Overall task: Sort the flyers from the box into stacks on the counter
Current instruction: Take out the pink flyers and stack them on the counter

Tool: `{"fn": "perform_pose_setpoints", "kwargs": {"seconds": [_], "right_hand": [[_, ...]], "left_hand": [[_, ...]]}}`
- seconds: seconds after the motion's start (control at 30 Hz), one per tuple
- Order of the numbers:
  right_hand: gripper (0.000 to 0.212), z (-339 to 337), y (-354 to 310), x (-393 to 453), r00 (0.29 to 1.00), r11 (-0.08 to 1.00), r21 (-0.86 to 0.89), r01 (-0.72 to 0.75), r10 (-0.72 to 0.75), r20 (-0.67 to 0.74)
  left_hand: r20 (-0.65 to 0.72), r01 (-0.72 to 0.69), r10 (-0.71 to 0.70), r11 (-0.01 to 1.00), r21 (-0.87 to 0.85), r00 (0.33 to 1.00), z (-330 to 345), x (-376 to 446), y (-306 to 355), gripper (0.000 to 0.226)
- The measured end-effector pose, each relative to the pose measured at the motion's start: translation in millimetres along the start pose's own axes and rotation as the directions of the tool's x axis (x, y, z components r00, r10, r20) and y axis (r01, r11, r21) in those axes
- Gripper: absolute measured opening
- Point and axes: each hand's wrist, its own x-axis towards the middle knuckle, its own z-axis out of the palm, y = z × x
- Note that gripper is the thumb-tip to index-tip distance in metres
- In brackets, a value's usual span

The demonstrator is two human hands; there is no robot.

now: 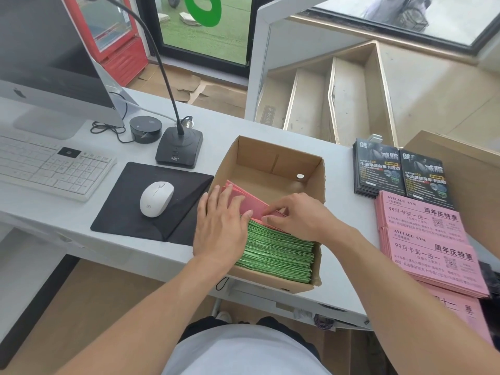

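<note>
Both forearms reach over the bench [151, 109] edge into the box [273, 158]. Pink stacks [430, 253] and black stacks [400, 171] sit at three o'clock, already sorted. Green flyers [278, 253] stand on edge, easy to thumb. Left hand [221, 226] lies spread, holding pink flyers [246, 204] back; right hand [295, 215] pinches them for lifting.

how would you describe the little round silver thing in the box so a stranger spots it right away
Start at the open cardboard box in the middle of the white counter. Look at its bare far right corner, beyond the pink and green flyers. The small silver disc lies there alone, the only shiny round thing in the box.
</note>
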Motion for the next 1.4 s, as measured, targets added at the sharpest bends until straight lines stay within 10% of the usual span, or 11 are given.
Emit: {"fn": "perform_pose_setpoints", "kwargs": {"seconds": [1.4], "right_hand": [[0.033, -2, 6, 2, 0.999, 0.999, -0.034, 0.034, -0.032, 0.037]], "left_hand": [[-0.032, 0.038, -0.039, 0.999, -0.036, 0.999, -1, -1, 4, 0.057]]}}
